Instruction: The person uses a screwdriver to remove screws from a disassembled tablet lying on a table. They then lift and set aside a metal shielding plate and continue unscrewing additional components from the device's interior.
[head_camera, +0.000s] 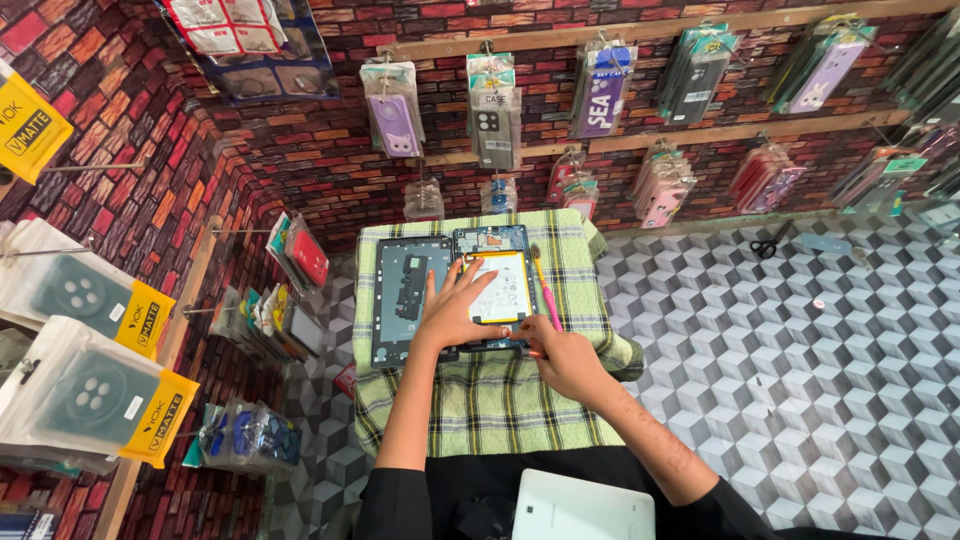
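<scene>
An opened tablet body with a white battery lies on a green checked cloth over a small table. My left hand rests flat on the battery's left side, fingers spread. My right hand is closed near the tablet's lower right corner and holds a pink brush that points away from me along the tablet's right edge. A grey back cover lies just left of the tablet, partly under my left wrist.
A white tablet lies face down on my lap. Packaged phone cases hang on brick-patterned walls ahead and to the left. Black scissors lie on the cube-patterned floor to the right.
</scene>
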